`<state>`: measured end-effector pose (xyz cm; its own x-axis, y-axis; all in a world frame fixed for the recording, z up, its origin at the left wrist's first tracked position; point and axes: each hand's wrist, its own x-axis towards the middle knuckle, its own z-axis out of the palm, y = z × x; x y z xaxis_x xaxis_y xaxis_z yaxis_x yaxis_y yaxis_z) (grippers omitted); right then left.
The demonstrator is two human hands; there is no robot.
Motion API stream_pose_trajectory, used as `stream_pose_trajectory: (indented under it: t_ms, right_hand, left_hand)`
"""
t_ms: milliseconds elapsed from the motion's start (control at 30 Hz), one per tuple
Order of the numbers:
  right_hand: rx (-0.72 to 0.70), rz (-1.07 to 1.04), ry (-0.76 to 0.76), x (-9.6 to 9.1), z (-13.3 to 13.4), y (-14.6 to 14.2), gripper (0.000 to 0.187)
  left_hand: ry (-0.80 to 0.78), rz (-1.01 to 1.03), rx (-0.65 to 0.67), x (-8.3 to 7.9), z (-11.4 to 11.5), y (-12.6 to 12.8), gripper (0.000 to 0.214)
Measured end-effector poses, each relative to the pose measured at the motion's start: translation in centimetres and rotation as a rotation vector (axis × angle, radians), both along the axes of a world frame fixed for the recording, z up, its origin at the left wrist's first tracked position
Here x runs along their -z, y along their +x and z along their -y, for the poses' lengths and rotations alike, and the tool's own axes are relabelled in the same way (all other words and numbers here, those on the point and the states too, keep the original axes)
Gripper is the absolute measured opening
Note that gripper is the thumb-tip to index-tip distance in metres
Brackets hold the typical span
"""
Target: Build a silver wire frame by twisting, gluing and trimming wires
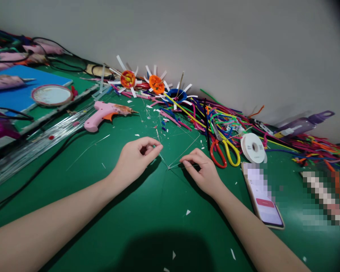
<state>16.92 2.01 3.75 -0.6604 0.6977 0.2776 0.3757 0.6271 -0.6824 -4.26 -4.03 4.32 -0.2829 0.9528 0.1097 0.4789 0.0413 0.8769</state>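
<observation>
Over the green table [147, 211], my left hand [137, 155] is closed in a pinch on a thin pale strand. My right hand [201, 170] also pinches a fine strand, with a short end sticking out past its fingers. Between the hands several thin strands [168, 167] meet at a small point low over the table. I cannot tell if they are wire or thread. Ahead of my left hand lies a pink hot glue gun [103, 115], nozzle pointing right. Scissors [223, 153] with a red and a yellow handle lie beyond my right hand.
A white ribbon spool [254, 147] and a lit phone [263, 196] lie at the right. Coloured pipe cleaners [192, 113] heap along the wall, with orange flower-like pieces [156, 84]. Clear glue sticks [45, 141], a black cord [39, 179] and a blue board [19, 88] are at the left.
</observation>
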Motion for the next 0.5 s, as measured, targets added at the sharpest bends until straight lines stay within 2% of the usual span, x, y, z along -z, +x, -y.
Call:
stream_pose_trajectory:
  t_ms: [500]
  right_hand:
    - [-0.039,0.052,0.083,0.26,0.13,-0.02,0.019]
  left_hand:
    - [0.013,0.011,0.008,0.09,0.05,-0.05,0.024]
